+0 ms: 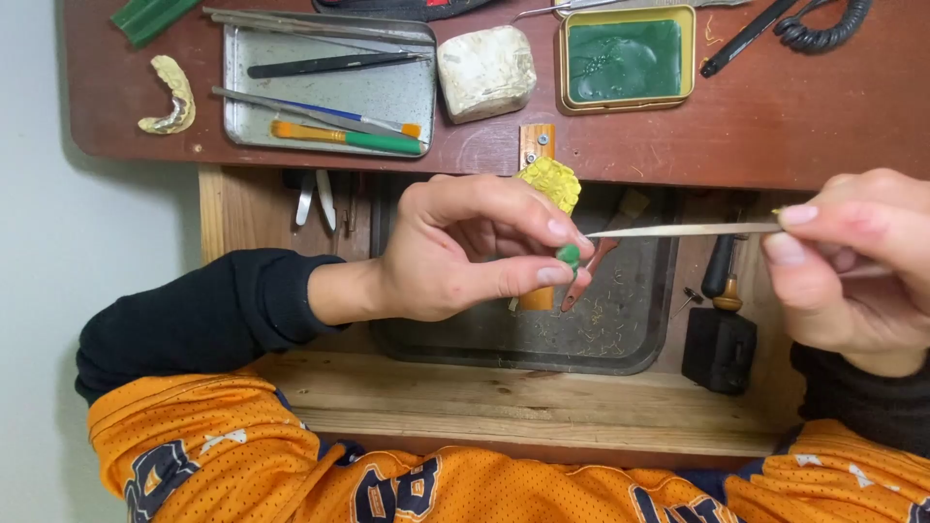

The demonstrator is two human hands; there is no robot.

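Left hand [455,250] over dark metal tray [504,344], grip pinched on small green wax piece [568,256]. Thin pale metal file [683,230] touches it, tip leftward. Right hand [852,261] grip clamped on file's end. Brown wooden worktop [775,116] above.

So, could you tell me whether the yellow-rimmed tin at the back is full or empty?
Filled: the yellow-rimmed tin holds green wax-like material across nearly its whole inside; depth cannot be told.

Green wax bit [568,255], yellow textured lump [550,182] at 12 o'clock of it; orange mesh jersey [407,484], black sleeves [208,315]; green-filled yellow tin [627,58].
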